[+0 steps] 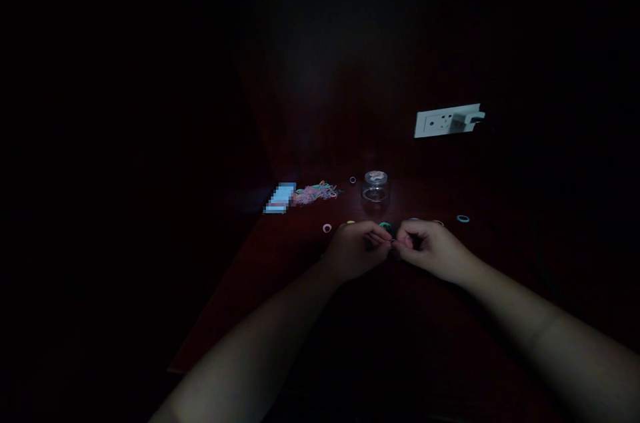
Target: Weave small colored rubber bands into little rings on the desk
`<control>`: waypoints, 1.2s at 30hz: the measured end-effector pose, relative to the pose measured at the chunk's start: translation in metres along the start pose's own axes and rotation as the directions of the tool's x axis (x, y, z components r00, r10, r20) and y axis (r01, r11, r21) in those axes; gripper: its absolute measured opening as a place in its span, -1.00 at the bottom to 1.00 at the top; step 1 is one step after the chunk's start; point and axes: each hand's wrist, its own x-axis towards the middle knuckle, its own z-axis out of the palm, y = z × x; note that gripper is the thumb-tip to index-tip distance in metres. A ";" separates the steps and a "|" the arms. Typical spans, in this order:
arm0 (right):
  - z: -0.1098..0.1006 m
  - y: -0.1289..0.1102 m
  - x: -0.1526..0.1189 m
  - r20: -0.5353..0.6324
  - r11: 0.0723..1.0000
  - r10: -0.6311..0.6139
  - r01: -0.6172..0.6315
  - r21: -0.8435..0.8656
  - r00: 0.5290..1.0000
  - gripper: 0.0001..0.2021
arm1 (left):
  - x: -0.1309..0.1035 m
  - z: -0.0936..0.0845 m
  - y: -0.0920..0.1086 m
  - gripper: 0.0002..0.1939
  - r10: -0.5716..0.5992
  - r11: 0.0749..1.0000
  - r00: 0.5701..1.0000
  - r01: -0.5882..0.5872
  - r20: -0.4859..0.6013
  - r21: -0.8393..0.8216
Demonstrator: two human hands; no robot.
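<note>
My left hand (357, 250) and my right hand (427, 246) meet fingertip to fingertip low over the dark red table. Both are closed in a pinch; what lies between the fingertips is too small and dim to make out. Just behind the fingers is a green ring (385, 226). A pink ring (327, 228) lies left of my left hand, and a yellow one (351, 222) shows partly behind it. To the right of my right hand rests a blue ring (463, 218). A lidded clear jar (375, 188) stands beyond the hands.
A tangled pile of colourful bands (317, 193) lies at the back left, beside a lit phone (281, 198). One small ring (353, 180) sits left of the jar. On the wall at the right is a white socket (447, 121) with a plug. The table's left edge (215, 296) runs diagonally.
</note>
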 end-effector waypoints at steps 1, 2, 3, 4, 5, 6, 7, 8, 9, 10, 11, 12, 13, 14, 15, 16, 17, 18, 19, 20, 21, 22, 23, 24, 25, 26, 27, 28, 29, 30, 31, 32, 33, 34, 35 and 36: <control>0.000 -0.001 0.000 -0.001 1.000 -0.015 0.015 -0.012 1.000 -0.77 | 0.000 0.001 -0.001 -0.86 -0.021 1.000 1.000 0.021 0.013 0.001; 0.000 -0.001 0.000 -0.001 0.999 -0.029 0.029 -0.020 1.000 -0.77 | 0.000 0.001 -0.001 -0.85 -0.040 0.999 0.999 0.039 0.029 0.007; 0.000 -0.002 -0.001 0.005 0.999 -0.041 0.041 -0.027 0.999 -0.77 | 0.000 0.001 -0.002 -0.85 -0.051 0.999 0.998 0.050 0.046 0.018; 0.000 -0.002 -0.001 0.014 0.998 -0.049 0.050 -0.033 0.999 -0.76 | 0.000 0.001 -0.002 -0.85 -0.053 0.998 0.997 0.051 0.062 0.033; 0.000 -0.002 -0.001 0.021 0.998 -0.050 0.051 -0.038 0.999 -0.76 | 0.000 0.000 -0.001 -0.85 -0.047 0.998 0.996 0.044 0.071 0.050; 0.000 -0.002 -0.001 0.030 0.998 -0.044 0.045 -0.042 0.999 -0.76 | 0.000 0.000 0.000 -0.86 -0.038 0.997 0.997 0.033 0.071 0.070; 0.000 -0.002 -0.001 0.039 0.998 -0.033 0.035 -0.043 0.999 -0.76 | 0.000 -0.001 0.002 -0.87 -0.028 0.996 0.997 0.022 0.067 0.090; 0.000 -0.002 -0.001 0.047 0.999 -0.020 0.022 -0.040 0.999 -0.76 | 0.000 -0.002 0.003 -0.89 -0.018 0.994 0.998 0.011 0.062 0.105; 0.000 -0.002 -0.001 0.052 0.999 -0.008 0.010 -0.035 0.999 -0.76 | 0.000 -0.002 0.005 -0.90 -0.010 0.993 0.998 0.003 0.058 0.117; 0.000 -0.002 -0.001 0.054 1.000 -0.003 0.005 -0.030 0.999 -0.76 | 0.000 -0.003 0.005 -0.90 -0.004 0.992 0.998 -0.003 0.055 0.125; -0.001 -0.002 -0.001 0.052 1.000 -0.006 0.007 -0.028 0.999 -0.76 | 0.000 -0.003 0.006 -0.90 0.000 0.992 0.999 -0.007 0.052 0.128; -0.001 -0.002 0.000 0.046 0.999 -0.017 0.018 -0.028 0.999 -0.76 | 0.000 -0.003 0.006 -0.89 0.002 0.992 0.999 -0.008 0.048 0.129; -0.001 -0.002 0.000 0.037 0.999 -0.030 0.031 -0.029 0.999 -0.76 | -0.001 -0.003 0.005 -0.89 0.001 0.992 0.999 -0.007 0.040 0.129; -0.002 -0.002 0.000 0.027 0.999 -0.043 0.044 -0.030 0.999 -0.76 | -0.001 -0.003 0.005 -0.88 -0.004 0.992 1.000 0.000 0.030 0.126; -0.002 -0.002 0.000 0.016 0.998 -0.053 0.053 -0.030 0.998 -0.76 | -0.001 -0.003 0.004 -0.88 -0.011 0.993 1.000 0.009 0.019 0.120; -0.002 -0.002 0.000 0.006 0.998 -0.057 0.058 -0.027 0.998 -0.76 | -0.001 -0.002 0.003 -0.89 -0.019 0.994 1.000 0.018 0.010 0.112; -0.003 -0.001 0.000 -0.001 0.998 -0.059 0.059 -0.026 0.998 -0.76 | -0.001 -0.002 0.003 -0.89 -0.029 0.994 1.000 0.028 0.002 0.102; -0.003 -0.001 0.000 -0.008 0.998 -0.061 0.061 -0.026 0.998 -0.76 | -0.001 -0.002 0.002 -0.89 -0.037 0.995 0.999 0.037 -0.001 0.092; -0.003 0.000 0.000 -0.011 0.998 -0.064 0.064 -0.027 0.998 -0.76 | -0.001 -0.002 0.002 -0.89 -0.043 0.995 0.999 0.043 -0.002 0.085; -0.003 0.000 0.000 -0.010 0.997 -0.069 0.069 -0.028 0.998 -0.77 | -0.001 -0.002 0.002 -0.89 -0.047 0.996 0.999 0.046 0.001 0.082; -0.002 0.000 0.000 -0.008 0.997 -0.075 0.074 -0.028 0.997 -0.77 | -0.002 -0.002 0.002 -0.89 -0.050 0.996 0.999 0.050 0.004 0.080; -0.002 0.001 0.000 -0.008 0.996 -0.081 0.080 -0.026 0.997 -0.76 | -0.002 -0.002 0.002 -0.89 -0.054 0.995 0.999 0.053 0.007 0.079; -0.002 0.000 0.000 -0.007 0.996 -0.087 0.086 -0.023 0.996 -0.76 | -0.002 -0.002 0.001 -0.89 -0.056 0.995 0.998 0.056 0.007 0.080; -0.002 0.000 0.000 -0.007 0.995 -0.094 0.094 -0.019 0.996 -0.76 | -0.002 -0.002 0.001 -0.90 -0.057 0.995 0.998 0.056 0.007 0.080; -0.002 -0.001 0.000 -0.007 0.995 -0.102 0.102 -0.015 0.995 -0.76 | -0.002 -0.002 0.001 -0.90 -0.056 0.995 0.998 0.055 0.006 0.081; -0.002 -0.001 0.000 -0.005 0.994 -0.108 0.108 -0.013 0.994 -0.75 | -0.002 -0.002 0.000 -0.90 -0.052 0.995 0.999 0.051 0.008 0.082; -0.002 -0.002 0.000 -0.004 0.994 -0.112 0.112 -0.011 0.994 -0.75 | -0.002 -0.002 0.000 -0.90 -0.045 0.996 0.999 0.044 0.012 0.083; -0.002 -0.003 0.000 -0.003 0.993 -0.115 0.115 -0.009 0.993 -0.75 | -0.002 -0.002 0.000 -0.90 -0.038 0.996 0.999 0.037 0.018 0.084; -0.003 -0.004 0.000 -0.004 0.993 -0.115 0.115 -0.008 0.993 -0.74 | -0.002 -0.002 0.000 -0.90 -0.034 0.996 0.999 0.032 0.025 0.085; -0.003 -0.005 -0.001 -0.008 0.993 -0.115 0.115 -0.008 0.993 -0.74 | -0.002 -0.003 0.000 -0.90 -0.033 0.996 0.999 0.030 0.033 0.084; -0.003 -0.006 -0.001 -0.012 0.993 -0.115 0.115 -0.007 0.993 -0.74 | -0.002 -0.003 0.000 -0.90 -0.032 0.996 0.999 0.028 0.040 0.085; -0.003 -0.006 -0.001 -0.015 0.993 -0.116 0.116 -0.005 0.993 -0.74 | -0.002 -0.004 0.001 -0.90 -0.030 0.996 0.999 0.026 0.045 0.090; -0.003 -0.006 -0.001 -0.016 0.993 -0.115 0.115 0.000 0.993 -0.75 | -0.002 -0.004 0.002 -0.90 -0.025 0.995 0.999 0.020 0.047 0.100; -0.003 -0.006 -0.001 -0.015 0.994 -0.108 0.108 0.008 0.994 -0.76 | -0.002 -0.004 0.003 -0.90 -0.020 0.993 0.999 0.014 0.047 0.114; -0.003 -0.005 -0.002 -0.012 0.995 -0.097 0.097 0.018 0.995 -0.77 | -0.002 -0.005 0.005 -0.90 -0.013 0.991 0.999 0.007 0.044 0.132; -0.002 -0.004 -0.002 -0.007 0.996 -0.082 0.082 0.031 0.997 -0.78 | -0.002 -0.005 0.006 -0.90 -0.004 0.988 0.999 -0.002 0.039 0.154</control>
